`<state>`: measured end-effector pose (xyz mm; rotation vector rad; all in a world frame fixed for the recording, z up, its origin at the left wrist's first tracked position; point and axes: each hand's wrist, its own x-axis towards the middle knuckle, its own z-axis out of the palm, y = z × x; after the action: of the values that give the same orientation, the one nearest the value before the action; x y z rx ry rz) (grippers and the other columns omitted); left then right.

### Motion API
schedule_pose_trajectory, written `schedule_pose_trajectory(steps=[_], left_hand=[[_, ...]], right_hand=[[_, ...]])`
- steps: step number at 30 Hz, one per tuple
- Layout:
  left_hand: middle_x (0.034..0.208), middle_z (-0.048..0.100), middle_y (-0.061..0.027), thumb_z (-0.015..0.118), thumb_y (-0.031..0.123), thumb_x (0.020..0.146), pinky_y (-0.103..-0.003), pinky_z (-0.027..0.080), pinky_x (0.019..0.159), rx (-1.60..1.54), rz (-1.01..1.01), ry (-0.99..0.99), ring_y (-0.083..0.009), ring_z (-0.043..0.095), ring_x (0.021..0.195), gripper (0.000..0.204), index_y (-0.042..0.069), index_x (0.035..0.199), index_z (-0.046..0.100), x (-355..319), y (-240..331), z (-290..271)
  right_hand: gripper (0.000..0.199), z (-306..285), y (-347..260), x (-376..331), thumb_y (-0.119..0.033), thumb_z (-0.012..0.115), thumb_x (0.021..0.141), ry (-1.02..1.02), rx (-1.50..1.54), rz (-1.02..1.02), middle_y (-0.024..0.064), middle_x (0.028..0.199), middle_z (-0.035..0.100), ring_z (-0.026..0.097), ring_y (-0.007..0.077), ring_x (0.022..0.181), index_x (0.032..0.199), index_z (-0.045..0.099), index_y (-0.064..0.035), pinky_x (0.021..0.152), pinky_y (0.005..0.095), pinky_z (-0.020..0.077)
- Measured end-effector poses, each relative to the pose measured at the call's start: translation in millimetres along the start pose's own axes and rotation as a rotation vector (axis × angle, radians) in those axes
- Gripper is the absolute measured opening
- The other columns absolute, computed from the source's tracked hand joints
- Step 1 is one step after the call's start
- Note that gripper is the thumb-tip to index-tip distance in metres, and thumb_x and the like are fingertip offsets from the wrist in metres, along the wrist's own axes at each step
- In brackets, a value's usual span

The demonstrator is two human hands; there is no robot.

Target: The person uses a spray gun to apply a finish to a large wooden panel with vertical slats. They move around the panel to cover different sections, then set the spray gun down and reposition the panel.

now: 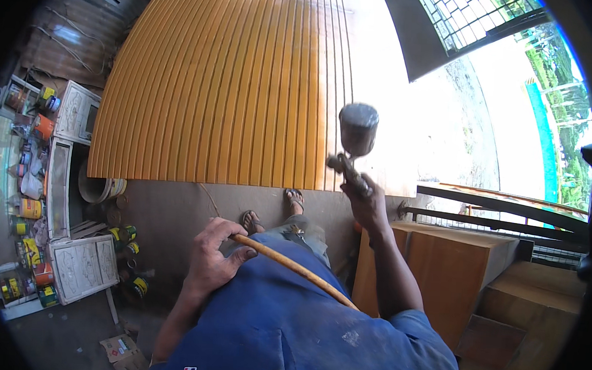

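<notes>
My right hand (365, 201) is closed around the handle of a spray gun (351, 174), raised over the near right part of a large grooved panel. A dull metal cup (359, 128) sits on top of the gun. The grooved panel (227, 94) is glossy orange-brown, and glare washes out its right side. In front of my body, my left hand (215, 251) grips a tan hose (291, 268) between thumb and fingers. The hose runs across my blue shirt toward my right arm, and its far end is hidden. My trigger finger cannot be made out clearly.
On the left, a worn white cabinet (82, 271) stands beside several paint cans (32, 208) and a bucket (95, 181). Brown wooden furniture (433, 259) is close at my right. Flattened cardboard (125, 353) lies on the floor at lower left. A metal railing (495, 212) runs along the right.
</notes>
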<state>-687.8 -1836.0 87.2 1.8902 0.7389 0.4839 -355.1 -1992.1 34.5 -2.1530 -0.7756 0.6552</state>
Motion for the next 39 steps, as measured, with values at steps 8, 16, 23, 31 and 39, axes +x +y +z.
schedule_pose_trajectory(steps=[8, 16, 23, 31, 39], left_hand=[[0.09, 0.069, -0.0116, 0.082, 0.041, 0.09, -0.043, 0.054, 0.075, 0.106, -0.059, 0.021, -0.0315, 0.068, 0.086, 0.037, 0.006, 0.098, 0.071, 25, -14, 27], [0.085, 0.065, -0.0106, 0.075, 0.047, 0.096, -0.037, 0.05, 0.068, 0.097, -0.049, 0.217, -0.025, 0.064, 0.076, 0.045, 0.002, 0.095, 0.067, 58, -32, 40], [0.075, 0.066, -0.0108, 0.073, 0.048, 0.098, -0.039, 0.052, 0.063, 0.079, -0.227, 0.261, -0.0282, 0.068, 0.069, 0.045, 0.004, 0.092, 0.067, 108, -24, 51], [0.062, 0.057, -0.0105, 0.064, 0.048, 0.105, -0.04, 0.047, 0.054, 0.11, -0.374, 0.267, -0.0267, 0.063, 0.056, 0.046, 0.005, 0.088, 0.064, 144, -33, 71], [0.06, 0.049, -0.0093, 0.062, 0.05, 0.106, -0.038, 0.042, 0.053, 0.042, -0.516, 0.297, -0.0171, 0.051, 0.055, 0.052, 0.002, 0.086, 0.06, 136, -43, 81]], right_hand=[[0.029, 4, 17, -8, -0.025, 0.081, 0.094, -0.053, -0.034, 0.078, 0.0163, 0.079, 0.07, 0.064, 0.0211, 0.073, 0.1, 0.069, 0.0011, 0.07, 0.0401, 0.0521], [0.033, 9, 7, 131, -0.027, 0.082, 0.093, 0.107, -0.071, -0.112, 0.0245, 0.079, 0.069, 0.068, 0.0391, 0.072, 0.093, 0.065, 0.0011, 0.067, 0.0457, 0.0517], [0.038, -6, -16, 298, -0.035, 0.08, 0.092, 0.184, -0.103, -0.201, 0.0264, 0.089, 0.073, 0.072, 0.0466, 0.09, 0.098, 0.068, 0.0003, 0.075, 0.0499, 0.0543], [0.041, -18, -51, 456, -0.04, 0.078, 0.095, 0.258, -0.084, -0.349, 0.0257, 0.093, 0.075, 0.073, 0.0432, 0.093, 0.101, 0.072, 0.0008, 0.079, 0.0469, 0.055], [0.038, -22, -77, 515, -0.043, 0.073, 0.097, 0.267, -0.103, -0.284, 0.0186, 0.104, 0.078, 0.073, 0.0392, 0.102, 0.116, 0.075, -0.0093, 0.087, 0.0474, 0.0557]])
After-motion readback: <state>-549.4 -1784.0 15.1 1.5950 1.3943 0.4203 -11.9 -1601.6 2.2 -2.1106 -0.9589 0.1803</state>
